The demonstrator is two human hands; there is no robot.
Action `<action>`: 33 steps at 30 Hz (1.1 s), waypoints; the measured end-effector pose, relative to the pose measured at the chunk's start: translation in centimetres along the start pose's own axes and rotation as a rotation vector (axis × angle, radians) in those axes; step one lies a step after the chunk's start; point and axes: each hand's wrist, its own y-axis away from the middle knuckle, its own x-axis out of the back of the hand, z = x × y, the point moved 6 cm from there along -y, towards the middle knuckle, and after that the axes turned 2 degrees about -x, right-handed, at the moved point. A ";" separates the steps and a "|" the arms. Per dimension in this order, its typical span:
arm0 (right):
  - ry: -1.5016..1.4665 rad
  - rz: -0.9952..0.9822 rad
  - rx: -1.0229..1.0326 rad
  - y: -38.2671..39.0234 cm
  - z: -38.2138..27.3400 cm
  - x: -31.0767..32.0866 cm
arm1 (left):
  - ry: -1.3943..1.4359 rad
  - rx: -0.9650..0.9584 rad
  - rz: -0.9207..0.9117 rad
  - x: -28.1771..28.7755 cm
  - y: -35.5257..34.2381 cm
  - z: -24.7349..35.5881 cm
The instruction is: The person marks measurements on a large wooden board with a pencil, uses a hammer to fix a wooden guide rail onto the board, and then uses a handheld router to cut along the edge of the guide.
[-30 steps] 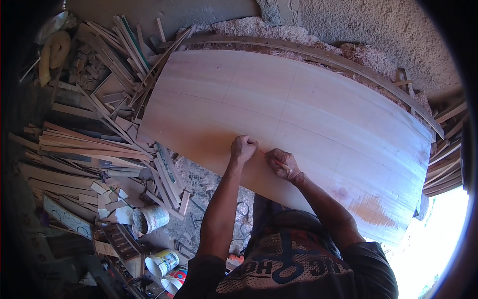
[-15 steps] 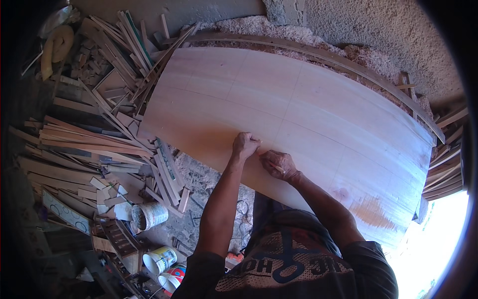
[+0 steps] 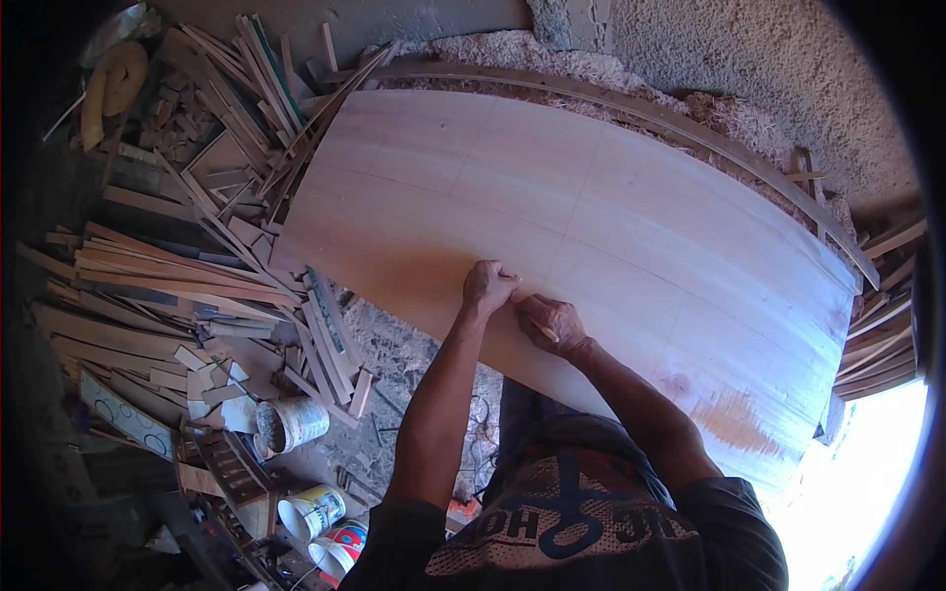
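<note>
A large pale plywood sheet (image 3: 611,217) with faint pencil lines lies flat in front of me. My left hand (image 3: 489,286) rests on it near the front edge, fingers curled into a loose fist; whether it pinches something is unclear. Just to its right, my right hand (image 3: 552,323) is closed around a small thin object, probably a pencil, its tip against the sheet. The two hands almost touch.
Heaps of wood strips and offcuts (image 3: 168,266) cover the floor at left. A white bucket (image 3: 291,424) and paint cans (image 3: 315,512) stand at lower left. A curved wooden strip (image 3: 631,108) and sawdust (image 3: 512,49) lie behind the sheet, along a rough wall (image 3: 749,69).
Both hands have stayed at the same spot on the sheet, with only slight finger shifts. The view has moved a little.
</note>
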 end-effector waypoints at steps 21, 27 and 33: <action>-0.178 0.006 -0.101 0.3 1.7 0.1 | -0.047 -0.051 0.101 -0.5 -2.2 0.8; -0.295 0.027 -0.132 0.5 2.7 0.3 | -0.094 -0.056 0.116 -0.7 -3.6 2.5; -0.323 0.023 -0.160 0.5 2.8 0.4 | -0.088 -0.036 0.096 -0.6 -3.6 2.8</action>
